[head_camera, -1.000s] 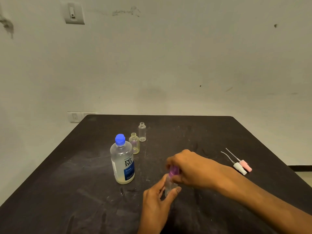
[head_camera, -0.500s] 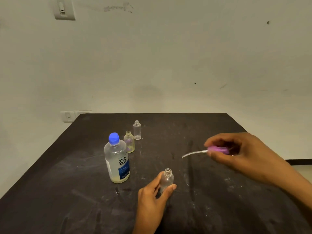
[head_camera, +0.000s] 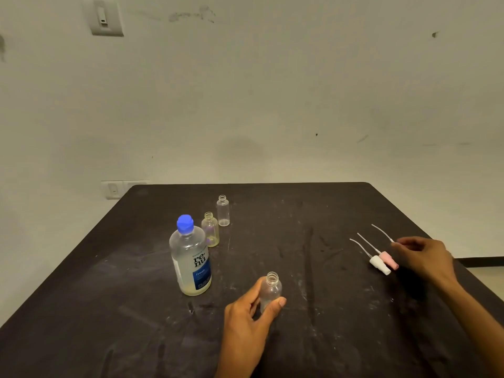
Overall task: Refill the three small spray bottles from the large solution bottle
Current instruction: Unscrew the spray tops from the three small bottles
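**A:** What is on the table?

**B:** A dark, scuffed tabletop stands against a pale wall. Left of centre is a large clear plastic solution bottle with a blue cap and blue label, upright, cap on, with a little yellowish liquid at the bottom. Just behind it stands a small clear bottle with a yellowish tint, open-necked, and just beyond that a small clear colourless bottle, also uncapped.

**A:** And the hands?

**B:** The left hand grips a third small clear bottle between thumb and fingers, upright on the table, near the front and just right of the large bottle. Its neck is open.

**A:** The right hand?

**B:** The right hand is at the right side of the table, fingers curled around the body of a sprayer top; only its thin white dip tube sticks out. Just beside it lie a white sprayer top and a pink sprayer top, side by side, tubes pointing away.
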